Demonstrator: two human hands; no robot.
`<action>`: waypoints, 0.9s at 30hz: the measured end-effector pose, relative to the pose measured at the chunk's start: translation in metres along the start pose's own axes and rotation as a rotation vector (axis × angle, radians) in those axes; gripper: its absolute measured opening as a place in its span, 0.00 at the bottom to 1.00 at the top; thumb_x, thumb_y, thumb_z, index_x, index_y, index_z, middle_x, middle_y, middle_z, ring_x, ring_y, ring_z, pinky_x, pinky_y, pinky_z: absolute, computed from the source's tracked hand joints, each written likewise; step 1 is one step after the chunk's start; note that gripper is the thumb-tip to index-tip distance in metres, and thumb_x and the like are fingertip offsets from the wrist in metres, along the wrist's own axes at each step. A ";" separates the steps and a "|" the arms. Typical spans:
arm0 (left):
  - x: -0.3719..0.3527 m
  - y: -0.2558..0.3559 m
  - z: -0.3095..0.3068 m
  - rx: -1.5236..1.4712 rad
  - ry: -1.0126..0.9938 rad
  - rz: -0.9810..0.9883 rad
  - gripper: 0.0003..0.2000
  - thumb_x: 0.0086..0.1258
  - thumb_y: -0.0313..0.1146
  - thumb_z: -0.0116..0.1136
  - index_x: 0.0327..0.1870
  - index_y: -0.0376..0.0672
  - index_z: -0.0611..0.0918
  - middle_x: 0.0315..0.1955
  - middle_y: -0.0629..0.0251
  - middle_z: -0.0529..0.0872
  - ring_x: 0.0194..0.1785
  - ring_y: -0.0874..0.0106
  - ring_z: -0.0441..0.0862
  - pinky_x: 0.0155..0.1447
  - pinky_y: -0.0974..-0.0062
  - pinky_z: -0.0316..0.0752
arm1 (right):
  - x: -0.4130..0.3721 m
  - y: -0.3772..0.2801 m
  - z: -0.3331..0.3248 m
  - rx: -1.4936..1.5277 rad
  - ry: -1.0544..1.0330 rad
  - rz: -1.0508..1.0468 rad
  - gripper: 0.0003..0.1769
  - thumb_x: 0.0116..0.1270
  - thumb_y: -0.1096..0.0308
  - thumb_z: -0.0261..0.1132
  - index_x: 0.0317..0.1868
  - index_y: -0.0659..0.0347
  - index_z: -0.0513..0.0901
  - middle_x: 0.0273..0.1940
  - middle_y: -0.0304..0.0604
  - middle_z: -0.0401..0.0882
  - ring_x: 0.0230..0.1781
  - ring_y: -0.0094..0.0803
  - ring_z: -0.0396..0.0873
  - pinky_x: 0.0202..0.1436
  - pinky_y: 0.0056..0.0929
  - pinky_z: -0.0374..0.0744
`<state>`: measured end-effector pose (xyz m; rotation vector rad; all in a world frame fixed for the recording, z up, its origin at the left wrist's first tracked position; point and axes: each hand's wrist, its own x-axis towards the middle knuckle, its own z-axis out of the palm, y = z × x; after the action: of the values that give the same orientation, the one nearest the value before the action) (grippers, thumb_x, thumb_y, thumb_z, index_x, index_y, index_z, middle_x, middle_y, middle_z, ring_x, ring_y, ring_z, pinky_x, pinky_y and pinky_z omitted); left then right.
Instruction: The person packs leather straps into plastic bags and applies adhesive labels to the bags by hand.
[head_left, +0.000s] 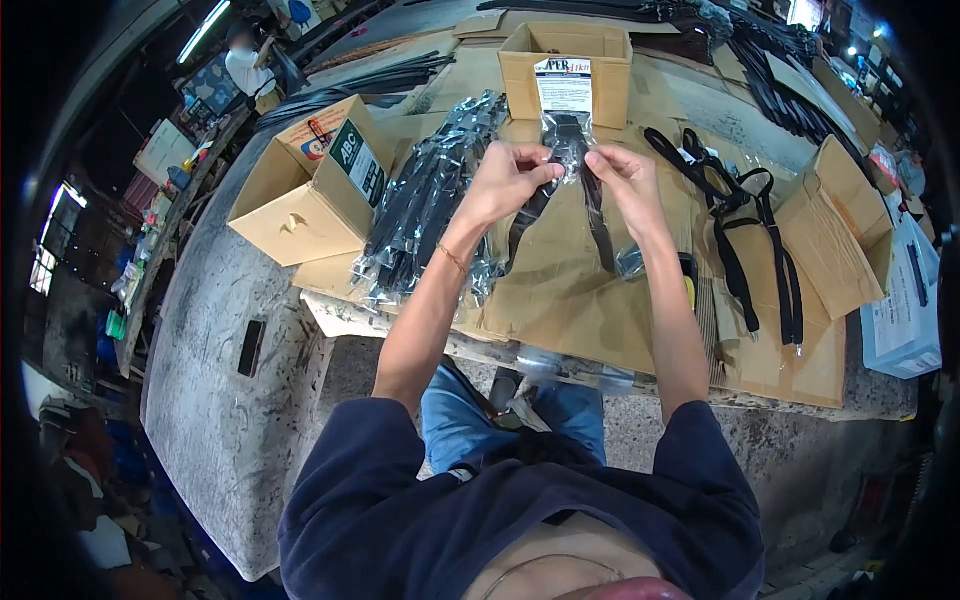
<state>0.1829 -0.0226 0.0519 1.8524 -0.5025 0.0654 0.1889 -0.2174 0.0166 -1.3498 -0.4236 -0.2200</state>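
Observation:
My left hand (515,178) and my right hand (627,178) are close together over the cardboard, thumbs and fingers pinched at a clear plastic bag (570,150). Folded black strap (567,125) shows inside the bag, and loose strap lengths (600,235) run down below my fingers. A white printed label (565,88) is just beyond it, against an open cardboard box (610,75). Left of my left hand is a pile of bagged black straps (425,205). Black suspenders (745,205) with metal clips lie spread to the right of my right hand.
At left stands an open box (310,195) with a green label; another box (835,225) leans at right, near a light-blue bin (905,300). Cardboard sheets (560,300) cover the table's front. Long black strips (350,95) lie farther back. A person (250,72) stands far left.

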 end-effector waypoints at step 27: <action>-0.008 0.004 0.027 -0.137 0.057 -0.034 0.09 0.65 0.30 0.62 0.37 0.30 0.85 0.27 0.68 0.85 0.30 0.84 0.74 0.34 0.83 0.70 | -0.008 -0.019 -0.018 -0.094 -0.017 0.064 0.20 0.61 0.75 0.69 0.52 0.74 0.78 0.42 0.45 0.85 0.39 0.19 0.79 0.47 0.17 0.76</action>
<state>0.1688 -0.0462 0.0438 1.7197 -0.4249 0.0594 0.1772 -0.2395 0.0277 -1.4564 -0.3875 -0.1773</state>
